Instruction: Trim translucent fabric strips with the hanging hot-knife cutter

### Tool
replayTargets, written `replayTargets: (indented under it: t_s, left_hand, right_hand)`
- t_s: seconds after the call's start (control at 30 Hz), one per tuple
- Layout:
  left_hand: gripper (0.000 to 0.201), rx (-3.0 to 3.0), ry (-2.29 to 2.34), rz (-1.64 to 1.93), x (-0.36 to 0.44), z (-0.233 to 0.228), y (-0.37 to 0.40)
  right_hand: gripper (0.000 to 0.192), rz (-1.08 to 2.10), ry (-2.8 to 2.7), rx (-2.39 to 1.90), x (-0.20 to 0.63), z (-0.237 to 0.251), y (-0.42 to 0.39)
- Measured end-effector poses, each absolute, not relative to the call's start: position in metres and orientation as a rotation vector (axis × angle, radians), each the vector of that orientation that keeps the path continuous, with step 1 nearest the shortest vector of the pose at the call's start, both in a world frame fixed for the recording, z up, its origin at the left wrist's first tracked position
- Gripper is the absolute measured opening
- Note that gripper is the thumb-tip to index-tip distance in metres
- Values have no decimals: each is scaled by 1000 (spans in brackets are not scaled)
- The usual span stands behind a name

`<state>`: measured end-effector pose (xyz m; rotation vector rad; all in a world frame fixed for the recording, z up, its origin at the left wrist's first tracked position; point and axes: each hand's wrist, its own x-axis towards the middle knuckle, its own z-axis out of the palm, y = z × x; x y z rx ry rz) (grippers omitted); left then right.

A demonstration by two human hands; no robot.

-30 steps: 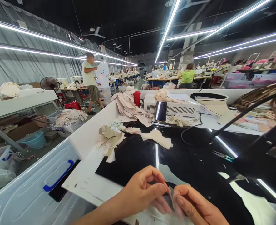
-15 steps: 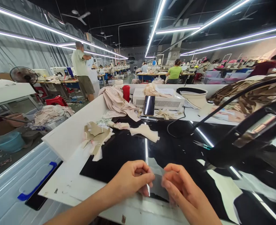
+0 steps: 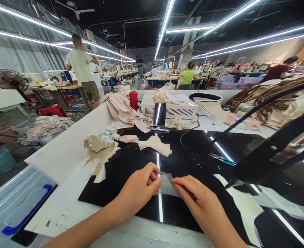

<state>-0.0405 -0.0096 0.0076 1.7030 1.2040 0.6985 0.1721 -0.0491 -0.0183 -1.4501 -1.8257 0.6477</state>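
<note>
My left hand [image 3: 139, 189] and my right hand [image 3: 198, 201] meet over a small, thin, translucent piece of film or fabric [image 3: 166, 186] that lies on the glossy black work surface [image 3: 193, 162]. Both hands pinch its edges, the left on its left side, the right on its right side. Beyond the hands lie a bundle of beige fabric pieces [image 3: 97, 153] and a cream fabric piece [image 3: 155, 144].
A black machine arm [image 3: 275, 151] reaches in from the right. Small snips [image 3: 223, 159], a standing phone [image 3: 160, 114], a white box unit [image 3: 172, 108], a red cup [image 3: 133, 100] and fabric piles sit further back. A person [image 3: 82, 74] stands at the left; others work behind.
The view has tilted and shifted. My hands have lowered the thin piece from a raised pinch down flat onto the black surface, a little further from me.
</note>
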Motion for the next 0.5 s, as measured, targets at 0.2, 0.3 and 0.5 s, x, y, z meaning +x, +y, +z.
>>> replayTargets:
  t_s: [0.2, 0.3, 0.5]
  left_hand:
    - [10, 2253, 1383, 560, -41, -5, -6]
    - [13, 2437, 1377, 502, -42, -10, -6]
    - [16, 2581, 1368, 475, -43, -12, -6]
  right_hand:
    - [32, 441, -1950, -1484, 166, -27, -49]
    - [32, 281, -2064, -1484, 167, -35, -48]
    - [30, 46, -2211, -1470, 171, -45, -45]
